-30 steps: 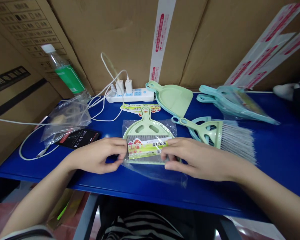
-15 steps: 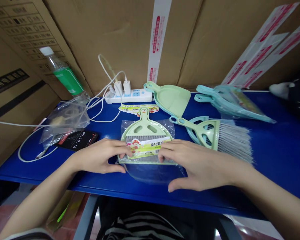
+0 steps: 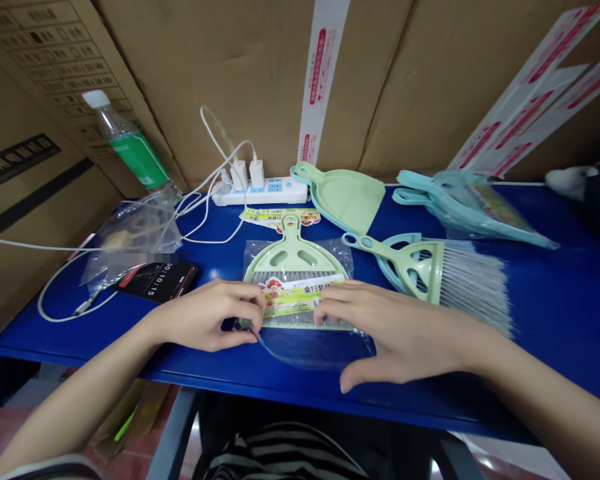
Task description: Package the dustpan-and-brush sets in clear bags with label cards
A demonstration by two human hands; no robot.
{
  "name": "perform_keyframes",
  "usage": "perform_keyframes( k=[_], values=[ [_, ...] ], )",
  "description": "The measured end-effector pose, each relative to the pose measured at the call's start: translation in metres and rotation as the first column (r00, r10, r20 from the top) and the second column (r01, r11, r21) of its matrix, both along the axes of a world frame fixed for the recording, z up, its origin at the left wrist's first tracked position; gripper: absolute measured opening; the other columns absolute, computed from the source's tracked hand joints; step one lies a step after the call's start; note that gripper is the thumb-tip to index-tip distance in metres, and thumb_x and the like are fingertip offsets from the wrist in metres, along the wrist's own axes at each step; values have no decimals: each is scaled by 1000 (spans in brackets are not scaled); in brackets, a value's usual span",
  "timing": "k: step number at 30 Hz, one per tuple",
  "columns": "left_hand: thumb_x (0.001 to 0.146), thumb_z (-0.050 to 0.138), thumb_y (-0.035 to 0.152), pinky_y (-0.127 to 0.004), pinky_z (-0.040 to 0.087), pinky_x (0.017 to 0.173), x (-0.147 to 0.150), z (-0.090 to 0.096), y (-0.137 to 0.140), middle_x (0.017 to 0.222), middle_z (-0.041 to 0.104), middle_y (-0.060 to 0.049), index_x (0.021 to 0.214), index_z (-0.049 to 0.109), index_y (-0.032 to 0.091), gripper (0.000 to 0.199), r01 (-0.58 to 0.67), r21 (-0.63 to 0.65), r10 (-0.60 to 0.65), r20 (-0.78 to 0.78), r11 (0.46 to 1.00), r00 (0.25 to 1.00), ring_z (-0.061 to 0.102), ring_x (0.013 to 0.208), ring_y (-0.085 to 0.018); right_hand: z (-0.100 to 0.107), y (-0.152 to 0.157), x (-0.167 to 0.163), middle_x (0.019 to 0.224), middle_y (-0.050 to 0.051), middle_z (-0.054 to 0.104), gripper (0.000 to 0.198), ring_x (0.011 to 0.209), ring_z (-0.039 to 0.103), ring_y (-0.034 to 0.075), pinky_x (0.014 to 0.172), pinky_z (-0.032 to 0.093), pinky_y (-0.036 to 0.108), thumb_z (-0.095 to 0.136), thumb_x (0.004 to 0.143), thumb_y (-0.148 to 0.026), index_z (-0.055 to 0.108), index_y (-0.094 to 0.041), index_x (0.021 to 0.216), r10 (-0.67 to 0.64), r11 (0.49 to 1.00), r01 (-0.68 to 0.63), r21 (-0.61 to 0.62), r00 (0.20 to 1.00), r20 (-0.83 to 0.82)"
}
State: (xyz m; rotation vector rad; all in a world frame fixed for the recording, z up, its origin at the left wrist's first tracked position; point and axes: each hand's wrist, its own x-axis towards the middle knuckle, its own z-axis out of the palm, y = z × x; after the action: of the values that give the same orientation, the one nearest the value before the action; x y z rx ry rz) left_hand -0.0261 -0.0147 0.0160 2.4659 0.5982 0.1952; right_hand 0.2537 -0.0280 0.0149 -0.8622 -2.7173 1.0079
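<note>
I see the clear bag [image 3: 305,352] (green brush set [image 3: 293,249] and label card [image 3: 300,295] inside) near the tabletop's [image 3: 570,320] front edge; left hand [image 3: 213,313] pinching its near-left edge, right hand [image 3: 400,327] thumb spread from fingers.

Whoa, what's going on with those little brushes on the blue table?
A person has both hands at a green brush-and-dustpan set; a clear plastic bag shows around its sides and near edge. The left hand pinches the bag at the near left corner. The right hand has its fingers at the label, thumb spread away. Another green brush lies to the right.
</note>
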Motion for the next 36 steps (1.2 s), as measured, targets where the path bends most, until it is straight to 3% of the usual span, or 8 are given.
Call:
perform_keyframes(
  k=[8, 14, 25, 31, 36],
  values=[
    [88, 63, 19, -24, 50, 76, 0, 1, 1, 93, 68, -4, 86, 63, 18, 2, 19, -65, -18, 18, 998, 1000, 65, 85, -15, -5, 3, -3, 97, 8, 65, 55, 93, 59, 23, 86, 46, 38, 66, 80, -57, 66, -16, 117, 60, 998, -59, 19, 998, -29],
    [88, 59, 16, -25, 49, 76, 2, 2, -1, 92, 67, -4, 80, 62, 18, 9, 27, -25, -26, 28, 999, 999, 64, 84, -14, -1, 3, -3, 94, 7, 63, 56, 91, 57, 23, 82, 46, 37, 74, 74, -54, 69, -18, 117, 81, 997, -81, 21, 997, 3],
    [87, 50, 10, -27, 47, 78, 5, 3, -2, 83, 67, -3, 77, 55, 18, 13, 44, 42, -45, 40, 998, 998, 58, 80, -15, -1, -2, -2, 118, 14, 63, 64, 111, 56, 28, 98, 42, 43, 77, 73, -44, 61, -13, 127, 106, 993, -110, 47, 991, 82],
    [88, 57, 13, -32, 46, 91, 7, -2, -3, 106, 68, -7, 87, 59, 18, 5, 40, 64, -45, 67, 997, 997, 60, 96, -18, 1, -6, -3, 116, 13, 66, 44, 109, 59, 25, 97, 45, 42, 69, 81, -24, 63, -14, 123, 97, 989, -105, 102, 992, 76],
    [91, 55, 13, -30, 47, 88, 9, -5, -3, 96, 67, -5, 86, 59, 18, 8, 57, 48, -59, 56, 997, 997, 60, 91, -16, 0, -7, -3, 115, 12, 67, 42, 106, 61, 24, 96, 46, 42, 61, 81, -16, 63, -15, 123, 93, 987, -99, 126, 994, 53]
  ],
)
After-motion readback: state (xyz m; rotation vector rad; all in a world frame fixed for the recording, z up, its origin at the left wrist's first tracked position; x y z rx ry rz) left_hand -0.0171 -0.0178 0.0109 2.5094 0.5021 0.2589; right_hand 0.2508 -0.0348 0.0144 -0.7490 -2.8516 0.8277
